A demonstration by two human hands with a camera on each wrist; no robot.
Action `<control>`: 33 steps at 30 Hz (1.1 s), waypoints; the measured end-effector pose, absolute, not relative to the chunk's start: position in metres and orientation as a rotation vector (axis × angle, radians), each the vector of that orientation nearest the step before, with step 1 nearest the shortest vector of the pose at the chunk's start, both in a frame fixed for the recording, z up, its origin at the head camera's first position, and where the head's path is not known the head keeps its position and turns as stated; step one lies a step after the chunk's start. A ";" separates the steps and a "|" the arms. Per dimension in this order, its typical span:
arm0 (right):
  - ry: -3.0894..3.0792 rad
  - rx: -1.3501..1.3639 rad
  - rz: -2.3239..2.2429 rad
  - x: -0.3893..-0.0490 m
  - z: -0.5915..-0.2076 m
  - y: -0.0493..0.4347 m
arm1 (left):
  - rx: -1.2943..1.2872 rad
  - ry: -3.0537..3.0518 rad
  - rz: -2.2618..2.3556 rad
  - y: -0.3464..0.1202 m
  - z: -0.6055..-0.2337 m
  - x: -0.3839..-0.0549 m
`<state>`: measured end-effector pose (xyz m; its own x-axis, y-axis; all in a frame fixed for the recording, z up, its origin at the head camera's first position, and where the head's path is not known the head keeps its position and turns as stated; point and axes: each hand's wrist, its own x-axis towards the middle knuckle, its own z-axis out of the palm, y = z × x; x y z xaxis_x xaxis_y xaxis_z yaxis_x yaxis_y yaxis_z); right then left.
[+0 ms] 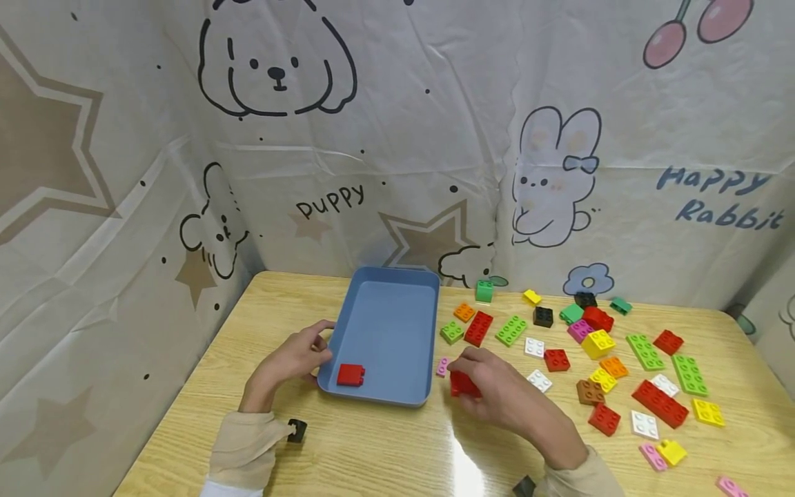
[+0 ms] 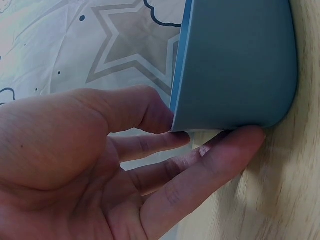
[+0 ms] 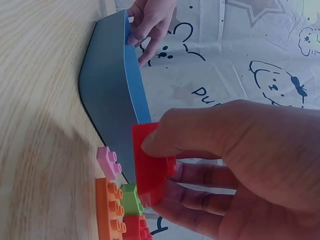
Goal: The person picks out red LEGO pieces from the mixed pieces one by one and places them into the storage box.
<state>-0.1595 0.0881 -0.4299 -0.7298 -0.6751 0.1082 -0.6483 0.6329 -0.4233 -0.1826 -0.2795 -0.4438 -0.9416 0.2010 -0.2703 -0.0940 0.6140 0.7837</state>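
A blue tray [image 1: 381,345] lies on the wooden table with one red toy brick [image 1: 350,375] in its near left corner. My left hand [image 1: 302,354] holds the tray's left side, thumb at the rim and other fingers against the outer wall, as the left wrist view shows. My right hand [image 1: 497,386] pinches another red brick [image 3: 150,165] between thumb and fingers, just right of the tray. In the head view that hand covers part of the brick. A small pink brick [image 1: 442,366] sits between the tray and the right hand.
Many loose bricks spread over the table's right half, among them a long red brick [image 1: 660,404], a yellow brick [image 1: 598,343] and a green brick [image 1: 484,290]. An orange brick [image 3: 107,210] lies below my right hand. Printed cloth [image 1: 397,172] hangs behind the table.
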 end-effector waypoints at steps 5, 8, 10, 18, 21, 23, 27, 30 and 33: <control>2.813 -1.128 -0.710 -0.159 -0.427 0.084 | 0.093 2.515 1.239 -0.280 -0.443 -0.183; 2.826 -1.131 -0.718 -0.158 -0.426 0.082 | 0.096 2.521 1.233 -0.280 -0.443 -0.183; 2.834 -1.150 -0.726 -0.158 -0.426 0.081 | 0.100 2.521 1.233 -0.280 -0.442 -0.183; 2.840 -1.207 -0.740 -0.157 -0.426 0.075 | 0.102 2.523 1.230 -0.281 -0.443 -0.183; 2.848 -1.204 -0.737 -0.158 -0.424 0.072 | 0.099 2.531 1.221 -0.281 -0.444 -0.183; 2.845 -1.206 -0.744 -0.159 -0.423 0.069 | 0.097 2.534 1.218 -0.281 -0.444 -0.183; 2.834 -1.236 -0.750 -0.160 -0.424 0.063 | 0.102 2.527 1.227 -0.280 -0.442 -0.182; 2.823 -1.255 -0.743 -0.162 -0.424 0.057 | 0.100 2.516 1.236 -0.279 -0.441 -0.181; 2.808 -1.275 -0.746 -0.164 -0.424 0.051 | 0.094 2.510 1.243 -0.278 -0.441 -0.182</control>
<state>-0.1635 0.0513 -0.4242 -0.6765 -0.7037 0.2171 -0.7186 0.5664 -0.4035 -0.1818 -0.2784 -0.4406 -0.9408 0.2063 -0.2691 -0.0891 0.6153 0.7832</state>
